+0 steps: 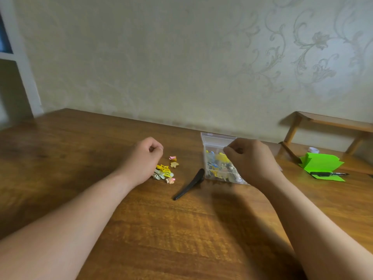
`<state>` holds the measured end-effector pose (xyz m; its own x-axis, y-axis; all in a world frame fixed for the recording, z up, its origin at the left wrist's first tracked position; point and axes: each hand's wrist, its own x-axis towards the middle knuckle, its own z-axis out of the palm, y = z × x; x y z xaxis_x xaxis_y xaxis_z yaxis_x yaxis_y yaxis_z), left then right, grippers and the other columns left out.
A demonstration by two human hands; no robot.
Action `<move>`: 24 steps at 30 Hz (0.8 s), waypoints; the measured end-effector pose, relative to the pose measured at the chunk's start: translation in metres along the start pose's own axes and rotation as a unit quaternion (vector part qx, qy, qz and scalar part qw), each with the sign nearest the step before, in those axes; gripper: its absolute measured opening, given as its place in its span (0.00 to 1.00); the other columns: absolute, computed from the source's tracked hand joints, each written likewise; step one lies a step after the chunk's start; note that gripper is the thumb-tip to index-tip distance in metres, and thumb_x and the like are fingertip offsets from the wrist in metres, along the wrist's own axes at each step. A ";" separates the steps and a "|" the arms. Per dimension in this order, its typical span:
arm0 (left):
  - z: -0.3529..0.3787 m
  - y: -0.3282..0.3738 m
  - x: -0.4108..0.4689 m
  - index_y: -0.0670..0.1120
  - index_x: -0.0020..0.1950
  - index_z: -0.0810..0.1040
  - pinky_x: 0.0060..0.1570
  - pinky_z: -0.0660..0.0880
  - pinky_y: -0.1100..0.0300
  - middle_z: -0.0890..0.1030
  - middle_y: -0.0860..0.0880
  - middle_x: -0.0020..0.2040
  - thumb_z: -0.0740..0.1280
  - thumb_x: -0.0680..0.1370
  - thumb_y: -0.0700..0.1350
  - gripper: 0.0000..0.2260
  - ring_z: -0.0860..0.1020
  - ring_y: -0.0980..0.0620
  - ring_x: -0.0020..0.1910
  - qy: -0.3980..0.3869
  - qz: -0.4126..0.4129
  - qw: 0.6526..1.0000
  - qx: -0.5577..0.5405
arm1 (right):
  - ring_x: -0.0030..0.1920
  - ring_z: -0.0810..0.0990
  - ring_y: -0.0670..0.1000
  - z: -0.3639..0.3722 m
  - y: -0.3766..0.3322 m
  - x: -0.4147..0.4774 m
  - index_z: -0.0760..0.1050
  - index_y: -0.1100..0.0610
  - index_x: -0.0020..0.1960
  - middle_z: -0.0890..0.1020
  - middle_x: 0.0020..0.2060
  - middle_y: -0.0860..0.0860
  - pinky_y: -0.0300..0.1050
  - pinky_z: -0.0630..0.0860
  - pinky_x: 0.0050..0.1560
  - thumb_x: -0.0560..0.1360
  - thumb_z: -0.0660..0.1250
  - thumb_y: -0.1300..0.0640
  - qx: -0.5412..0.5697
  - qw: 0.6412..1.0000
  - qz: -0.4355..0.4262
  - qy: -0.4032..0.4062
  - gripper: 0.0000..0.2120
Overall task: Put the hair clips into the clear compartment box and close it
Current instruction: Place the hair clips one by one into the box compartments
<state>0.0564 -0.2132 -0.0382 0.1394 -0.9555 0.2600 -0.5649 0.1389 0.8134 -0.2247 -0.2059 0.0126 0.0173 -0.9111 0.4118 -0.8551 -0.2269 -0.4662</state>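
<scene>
Clips (163,171): small pile, yellow/white/pink, loose on the worktop (181,229), just right of the left hand (145,158). Two more small ones sit a bit beyond the pile, apart from it. Long black clip (189,184) lies alone, diagonal, between the pile and the box (217,158), its far tip just beside the box's near-left corner. Box is clear, on the worktop right of centre, lid up at the far edge, several compartments already holding yellow and blue clips. Right hand (252,160) hovers over the box's right half and hides it; fingers (229,150) curled in, tips pinched together above a compartment. Can't tell if they hold a clip, too small and blurred. Left hand rests on the worktop beside the pile, fingers curled into a loose fist, nothing visible in it. Both forearms bare. Far right on the worktop: green folded paper (321,164) with a black pen (329,174) lying on its near edge, well apart from the box. Small wooden shelf (331,122) against the wall behind it.
</scene>
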 end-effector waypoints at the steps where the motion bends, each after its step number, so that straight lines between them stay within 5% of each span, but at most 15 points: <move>1: 0.000 0.000 0.000 0.54 0.58 0.81 0.43 0.74 0.58 0.80 0.56 0.53 0.62 0.86 0.47 0.08 0.79 0.56 0.50 0.000 0.000 1.000 0.001 | 0.38 0.81 0.44 0.002 -0.010 0.001 0.84 0.48 0.47 0.85 0.38 0.43 0.41 0.73 0.35 0.82 0.67 0.50 0.007 1.000 -0.011 -0.010 0.08; 4: -0.001 0.001 0.000 0.54 0.59 0.81 0.47 0.79 0.54 0.81 0.56 0.53 0.61 0.86 0.47 0.09 0.80 0.55 0.52 0.003 -0.002 1.000 0.000 | 0.37 0.81 0.49 0.014 -0.042 0.011 0.84 0.50 0.48 0.86 0.39 0.46 0.44 0.74 0.38 0.82 0.66 0.51 -0.008 0.996 -0.066 -0.061 0.09; 8: -0.001 0.002 0.001 0.55 0.60 0.81 0.51 0.85 0.46 0.80 0.58 0.53 0.60 0.87 0.48 0.10 0.80 0.55 0.50 -0.003 -0.017 1.000 -0.005 | 0.55 0.84 0.52 0.048 -0.075 0.034 0.85 0.47 0.59 0.87 0.54 0.46 0.54 0.79 0.62 0.84 0.63 0.53 -0.104 0.975 -0.141 -0.136 0.12; 10: -0.002 0.003 0.001 0.56 0.60 0.80 0.52 0.85 0.44 0.79 0.60 0.53 0.59 0.87 0.49 0.10 0.81 0.54 0.49 -0.006 -0.021 1.000 0.000 | 0.60 0.82 0.51 0.064 -0.086 0.041 0.83 0.45 0.63 0.86 0.60 0.45 0.55 0.77 0.66 0.84 0.62 0.55 -0.166 0.958 -0.161 -0.167 0.14; 16: -0.004 0.004 -0.002 0.56 0.57 0.81 0.50 0.85 0.40 0.82 0.53 0.50 0.59 0.87 0.50 0.10 0.83 0.47 0.45 -0.007 -0.020 1.000 -0.007 | 0.58 0.83 0.53 0.090 -0.099 0.050 0.82 0.46 0.67 0.84 0.60 0.48 0.53 0.81 0.61 0.83 0.66 0.55 -0.244 0.931 -0.163 -0.219 0.15; 24: -0.004 0.006 -0.002 0.54 0.59 0.80 0.50 0.85 0.44 0.81 0.55 0.52 0.59 0.87 0.49 0.10 0.82 0.50 0.47 -0.007 -0.019 1.000 -0.011 | 0.52 0.82 0.54 0.091 -0.095 0.045 0.80 0.50 0.61 0.84 0.53 0.50 0.53 0.82 0.55 0.83 0.64 0.56 -0.211 0.949 -0.162 -0.167 0.10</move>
<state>0.0563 -0.2092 -0.0320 0.1485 -0.9640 0.2207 -0.5407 0.1078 0.8343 -0.0955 -0.2562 0.0044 0.4173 -0.8918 0.1749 -0.9074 -0.4194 0.0265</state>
